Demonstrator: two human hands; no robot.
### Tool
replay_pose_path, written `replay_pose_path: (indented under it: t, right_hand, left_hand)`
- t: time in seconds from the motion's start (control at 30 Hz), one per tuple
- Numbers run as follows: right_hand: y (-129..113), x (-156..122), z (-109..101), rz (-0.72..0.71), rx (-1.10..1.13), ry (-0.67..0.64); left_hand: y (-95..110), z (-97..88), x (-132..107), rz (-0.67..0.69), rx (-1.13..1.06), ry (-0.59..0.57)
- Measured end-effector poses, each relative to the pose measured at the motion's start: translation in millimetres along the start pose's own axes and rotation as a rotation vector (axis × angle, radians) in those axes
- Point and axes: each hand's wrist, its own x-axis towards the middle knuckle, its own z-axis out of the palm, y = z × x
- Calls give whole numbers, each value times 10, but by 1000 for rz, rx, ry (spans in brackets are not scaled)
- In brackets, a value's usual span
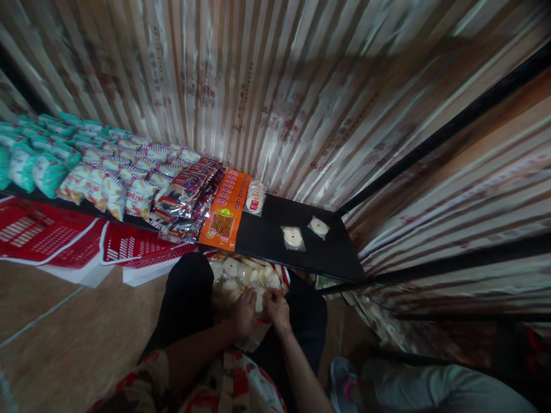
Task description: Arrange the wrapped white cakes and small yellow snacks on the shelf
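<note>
Between my knees sits a clear bag of small white round snack packs [243,274]. My left hand [244,314] and my right hand [276,308] both reach into it, fingers curled among the packs. What the fingers grip is too dark to make out. On the black shelf [275,244] just ahead lie two single white round packs [293,237] [319,227]. A short stack of the same packs [255,198] stands at the shelf's back, beside an orange snack packet [224,210].
Rows of snack bags fill the shelf to the left: dark foil packs [187,192], white and yellow bags [116,183], teal bags [34,163]. Red baskets [64,238] lie on the floor at left. Another person's shoe and leg [387,381] are at lower right. Corrugated metal walls surround the shelf.
</note>
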Motion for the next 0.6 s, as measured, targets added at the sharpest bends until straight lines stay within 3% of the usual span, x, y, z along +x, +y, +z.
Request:
replay_pose_path:
  t: [0.17, 0.4, 0.6]
  right_hand:
    - [-57, 18, -5, -13, 77, 25]
    - [-179, 39, 46, -86, 129, 35]
    - [-201, 91, 70, -71, 166, -3]
  left_hand:
    - [-14, 13, -15, -15, -63, 39]
    - [132, -196, -7, -118, -194, 185]
    - [70, -303, 60, -186, -248, 258]
